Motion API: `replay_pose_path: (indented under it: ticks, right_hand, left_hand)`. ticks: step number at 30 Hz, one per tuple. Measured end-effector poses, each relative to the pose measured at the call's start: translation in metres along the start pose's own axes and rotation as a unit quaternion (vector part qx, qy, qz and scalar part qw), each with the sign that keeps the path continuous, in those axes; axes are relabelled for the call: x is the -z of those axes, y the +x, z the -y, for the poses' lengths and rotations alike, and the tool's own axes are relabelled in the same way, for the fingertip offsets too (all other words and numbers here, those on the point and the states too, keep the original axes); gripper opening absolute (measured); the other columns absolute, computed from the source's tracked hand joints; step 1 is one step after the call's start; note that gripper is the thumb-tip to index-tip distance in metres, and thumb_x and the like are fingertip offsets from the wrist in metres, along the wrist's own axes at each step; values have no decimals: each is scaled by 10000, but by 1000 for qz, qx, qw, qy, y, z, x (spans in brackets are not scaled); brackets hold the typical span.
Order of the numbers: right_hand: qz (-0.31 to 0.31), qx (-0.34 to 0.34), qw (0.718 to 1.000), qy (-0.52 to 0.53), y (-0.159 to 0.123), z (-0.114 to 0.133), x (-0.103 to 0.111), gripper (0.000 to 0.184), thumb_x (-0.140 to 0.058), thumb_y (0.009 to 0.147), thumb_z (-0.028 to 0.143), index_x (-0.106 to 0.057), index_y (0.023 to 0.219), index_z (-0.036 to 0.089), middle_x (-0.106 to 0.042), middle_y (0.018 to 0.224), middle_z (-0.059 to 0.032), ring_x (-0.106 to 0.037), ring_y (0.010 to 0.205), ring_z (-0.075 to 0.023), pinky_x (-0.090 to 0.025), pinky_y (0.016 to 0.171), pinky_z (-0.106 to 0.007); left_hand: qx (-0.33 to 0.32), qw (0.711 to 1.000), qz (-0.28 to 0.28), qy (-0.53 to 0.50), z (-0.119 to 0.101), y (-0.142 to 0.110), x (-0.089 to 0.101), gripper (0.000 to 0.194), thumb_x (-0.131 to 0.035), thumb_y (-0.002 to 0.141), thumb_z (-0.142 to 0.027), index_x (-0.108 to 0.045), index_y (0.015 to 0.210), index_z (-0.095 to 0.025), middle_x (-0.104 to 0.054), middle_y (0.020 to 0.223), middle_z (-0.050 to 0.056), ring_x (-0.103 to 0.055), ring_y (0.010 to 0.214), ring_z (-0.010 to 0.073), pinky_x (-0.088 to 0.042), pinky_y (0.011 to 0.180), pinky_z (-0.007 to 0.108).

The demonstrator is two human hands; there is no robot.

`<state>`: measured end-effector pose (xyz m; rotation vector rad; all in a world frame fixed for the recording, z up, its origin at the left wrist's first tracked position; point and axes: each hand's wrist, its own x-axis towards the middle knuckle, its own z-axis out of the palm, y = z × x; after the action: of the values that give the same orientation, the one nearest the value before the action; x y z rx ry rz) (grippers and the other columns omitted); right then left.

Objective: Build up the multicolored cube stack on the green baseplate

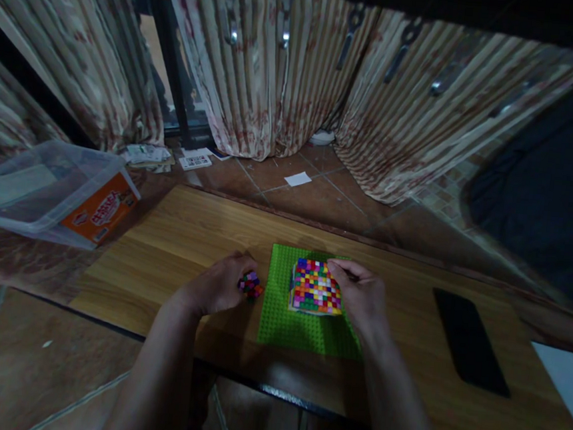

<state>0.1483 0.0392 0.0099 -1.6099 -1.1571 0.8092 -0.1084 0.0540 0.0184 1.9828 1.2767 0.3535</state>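
A green studded baseplate (278,308) lies on a low wooden table (163,244). On it sits a square block of small multicoloured bricks (316,286). My right hand (360,294) rests against the block's right side, fingers curled over its far corner. My left hand (220,283) lies on the table just left of the plate, fingers closed round a small cluster of coloured bricks (251,284).
A black phone (469,341) lies on the table to the right, a white sheet (570,387) at the right edge. A clear plastic tub (42,190) with an orange label stands on the floor at left. Striped curtains (289,75) hang behind; papers lie on the tiles.
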Motion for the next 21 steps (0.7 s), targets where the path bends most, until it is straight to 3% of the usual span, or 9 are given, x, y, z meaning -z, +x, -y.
replay_pose_path:
  ticks: [5, 10, 11, 14, 17, 21]
  right_hand:
    - [9, 29, 999, -35, 3, -3, 5, 286, -666, 739, 429, -751, 835, 173, -746, 829, -71, -662, 762, -217, -498, 715, -341]
    - [-86, 155, 980, -92, -21, 24, 7, 305, -603, 806, 432, -716, 965, 197, -704, 914, -59, -630, 782, -191, -495, 739, -336]
    - [-61, 177, 977, -97, -33, 32, 2, 295, -588, 823, 412, -698, 1006, 209, -695, 929, -53, -629, 780, -183, -500, 740, -331]
    - [132, 187, 961, -157, -70, 47, -28, 388, -599, 812, 279, -596, 1196, 220, -652, 1089, -73, -638, 780, -173, -522, 745, -329]
    - [158, 175, 929, -285, -94, 45, -67, 611, -691, 697, 171, -511, 1277, 109, -595, 1163, -158, -616, 1006, -265, -499, 863, -362]
    - [173, 113, 906, -369, -86, 34, -99, 560, -697, 687, 139, -524, 1215, 71, -578, 1109, -171, -639, 947, -254, -494, 831, -308]
  left_hand:
    - [-14, 1000, -7, 9, 1, 0, -4, 246, -592, 658, -150, -653, 892, -195, -629, 897, 38, -575, 861, 189, -451, 787, 293]
    - [-24, 999, -7, 23, -2, -12, 0, 361, -611, 610, -119, -625, 964, -184, -610, 959, 40, -569, 916, 194, -459, 813, 294]
    - [-27, 999, -4, 19, -2, -15, 0, 382, -601, 610, -108, -619, 983, -186, -611, 967, 40, -571, 925, 195, -462, 813, 292]
    - [-36, 999, -4, 15, 3, -20, -2, 389, -541, 639, -65, -613, 1001, -185, -620, 969, 47, -582, 927, 193, -468, 814, 286]
    - [-6, 997, -47, 58, 10, -19, -8, 428, -501, 642, -18, -607, 1035, -150, -624, 1011, 90, -585, 961, 209, -462, 846, 290]
    - [34, 994, -63, 86, 9, -13, -16, 426, -536, 626, -18, -605, 1029, -141, -640, 983, 105, -604, 948, 224, -468, 840, 298]
